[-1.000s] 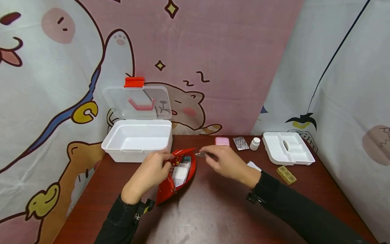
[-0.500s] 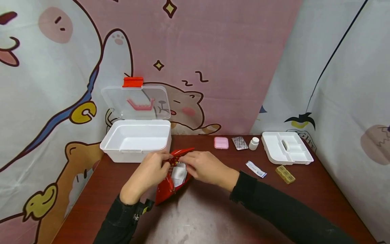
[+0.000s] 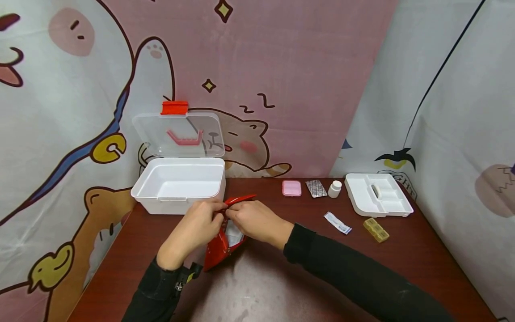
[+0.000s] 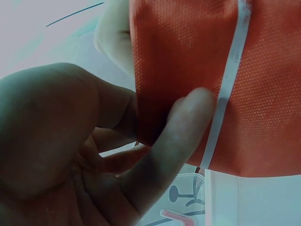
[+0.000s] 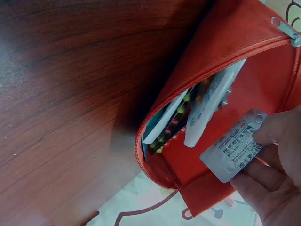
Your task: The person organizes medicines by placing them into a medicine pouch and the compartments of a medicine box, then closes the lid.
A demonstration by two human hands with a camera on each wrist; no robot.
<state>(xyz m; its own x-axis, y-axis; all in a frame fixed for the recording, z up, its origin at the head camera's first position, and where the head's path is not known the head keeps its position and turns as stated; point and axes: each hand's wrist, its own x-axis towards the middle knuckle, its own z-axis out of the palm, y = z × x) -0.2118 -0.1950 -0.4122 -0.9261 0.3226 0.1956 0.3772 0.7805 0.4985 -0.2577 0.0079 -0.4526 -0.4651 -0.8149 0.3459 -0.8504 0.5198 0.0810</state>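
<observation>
A red zippered pouch (image 3: 217, 252) lies unzipped in front of the white box. My left hand (image 3: 199, 228) pinches its upper edge; the left wrist view shows the fingers on the red fabric (image 4: 181, 52) beside a pale stripe. My right hand (image 3: 261, 223) is over the opening. Between its thumb and fingers it holds a silver blister pack (image 5: 230, 153) with printed text, best seen in the right wrist view. Inside the pouch are a white packet (image 5: 209, 110) and strips with yellow and red beads or pills, partly hidden.
A white box (image 3: 181, 188) with its clear lid up stands behind the pouch. Rightward are a pink case (image 3: 291, 188), another blister pack (image 3: 315, 188), a white bottle (image 3: 335, 189), a blue-white sachet (image 3: 338, 222), a yellow pill organizer (image 3: 376, 230) and a divided white tray (image 3: 362, 203).
My right hand has moved left with the blister pack, from beside the pouch to over its opening. The sachet on the table is now uncovered. My left hand keeps its grip.
</observation>
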